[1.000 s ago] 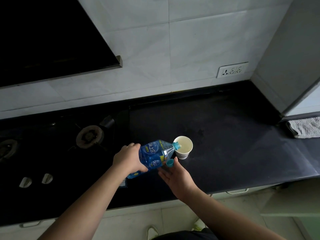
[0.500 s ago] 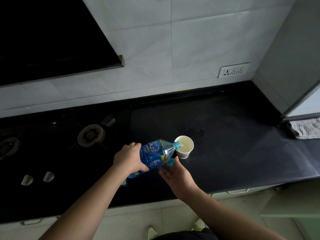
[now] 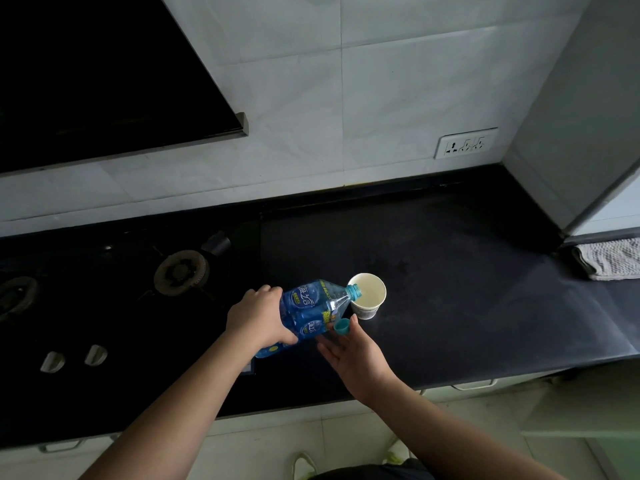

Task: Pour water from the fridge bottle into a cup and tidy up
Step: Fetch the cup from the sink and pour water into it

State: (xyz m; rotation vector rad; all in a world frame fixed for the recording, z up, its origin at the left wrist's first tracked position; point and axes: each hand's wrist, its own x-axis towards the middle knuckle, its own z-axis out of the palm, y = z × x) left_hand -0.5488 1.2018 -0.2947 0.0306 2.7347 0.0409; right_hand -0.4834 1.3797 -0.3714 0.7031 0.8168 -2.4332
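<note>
My left hand point(image 3: 258, 315) grips a blue plastic water bottle point(image 3: 308, 313) round its body. The bottle is tipped to the right, its open neck over the rim of a white paper cup point(image 3: 367, 299) that stands on the black counter point(image 3: 467, 306). Just below the bottle's shoulder, my right hand point(image 3: 353, 355) pinches the blue bottle cap point(image 3: 341, 326) at its fingertips, while its other fingers are spread under the bottle. I cannot make out a stream of water.
A black gas hob with a burner point(image 3: 181, 271) and knobs point(image 3: 52, 361) fills the counter's left part. A range hood point(image 3: 104, 81) hangs above it. A grey cloth point(image 3: 613, 259) lies at the far right, beside a tall grey fridge side point(image 3: 581, 116). A wall socket point(image 3: 465, 143) sits on the tiles.
Hardly anything differs: the bottle stays tipped over the cup, and both hands keep their hold in the same place.
</note>
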